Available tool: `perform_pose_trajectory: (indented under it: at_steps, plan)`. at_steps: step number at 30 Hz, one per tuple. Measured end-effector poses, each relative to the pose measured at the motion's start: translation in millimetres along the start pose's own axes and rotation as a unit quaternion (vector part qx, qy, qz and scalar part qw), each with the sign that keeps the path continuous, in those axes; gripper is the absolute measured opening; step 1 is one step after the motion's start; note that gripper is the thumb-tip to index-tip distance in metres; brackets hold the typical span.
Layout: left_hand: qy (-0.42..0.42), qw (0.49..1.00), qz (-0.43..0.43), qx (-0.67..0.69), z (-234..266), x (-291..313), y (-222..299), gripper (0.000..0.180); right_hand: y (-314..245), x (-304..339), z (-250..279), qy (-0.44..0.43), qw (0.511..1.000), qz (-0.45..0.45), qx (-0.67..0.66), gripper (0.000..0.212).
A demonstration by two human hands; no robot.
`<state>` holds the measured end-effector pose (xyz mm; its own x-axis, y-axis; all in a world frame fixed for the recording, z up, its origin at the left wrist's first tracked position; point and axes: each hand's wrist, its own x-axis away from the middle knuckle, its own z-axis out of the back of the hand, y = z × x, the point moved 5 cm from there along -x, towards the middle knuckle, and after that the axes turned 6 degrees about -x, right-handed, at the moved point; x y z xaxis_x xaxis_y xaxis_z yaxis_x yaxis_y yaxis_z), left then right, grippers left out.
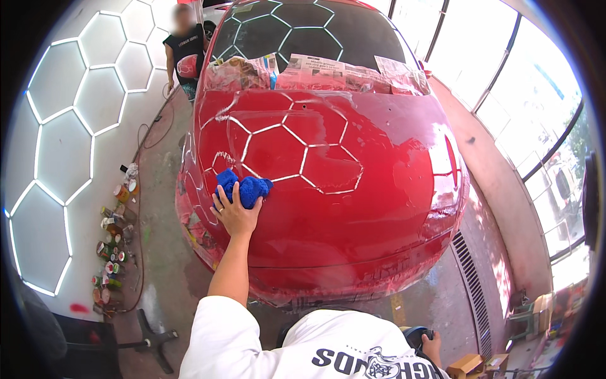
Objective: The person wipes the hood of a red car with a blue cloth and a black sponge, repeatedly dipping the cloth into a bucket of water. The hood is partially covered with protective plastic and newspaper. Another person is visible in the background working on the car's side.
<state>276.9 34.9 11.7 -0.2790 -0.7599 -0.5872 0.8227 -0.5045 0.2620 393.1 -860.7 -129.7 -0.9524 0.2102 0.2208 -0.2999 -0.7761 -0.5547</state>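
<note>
My left hand [238,211] is stretched forward over the red car hood [353,221]. Its fingers are spread and bent over a bunched blue microfiber cloth [254,189], pressing it to the paint on the hood's left half. A ring shows on one finger. Down by my side at the lower right, my right hand [432,346] is closed around something dark, next to a rounded grey-blue item [413,336]. My shirt partly covers that item, so its kind cannot be made out. Hexagon lights reflect in the glossy hood, which has hazy, streaked patches.
Newspaper masking [328,72] lines the windshield [297,31] base. A person [186,54] stands at the far left beside the car. Several paint cans [113,252] and a hose [140,252] lie along the left wall. A floor grate [472,290] and cardboard boxes [467,366] are to the right.
</note>
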Motion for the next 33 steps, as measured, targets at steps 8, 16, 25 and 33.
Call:
perform_pose_trajectory:
  at_steps: [8, 16, 25, 33]
  plan:
    - [-0.295, 0.953, -0.048, 0.055, 33, -41, 7, 0.102, 22, -28, -6, -0.079, 0.992, 0.051, 0.082, 0.051]
    - [-0.726, 0.647, -0.155, 0.175, 153, -142, 142, 0.037, -66, -70, -27, -0.075, 0.983, 0.140, 0.089, 0.058]
    - [-0.204, 0.890, -0.404, 0.057, 145, -60, 167, 0.022, -55, -35, -75, -0.116, 0.975, 0.186, -0.044, 0.054]
    - [-0.878, 0.408, 0.002, 0.250, 138, 6, 131, 0.044, -78, -9, -51, -0.163, 0.980, 0.097, -0.062, 0.032]
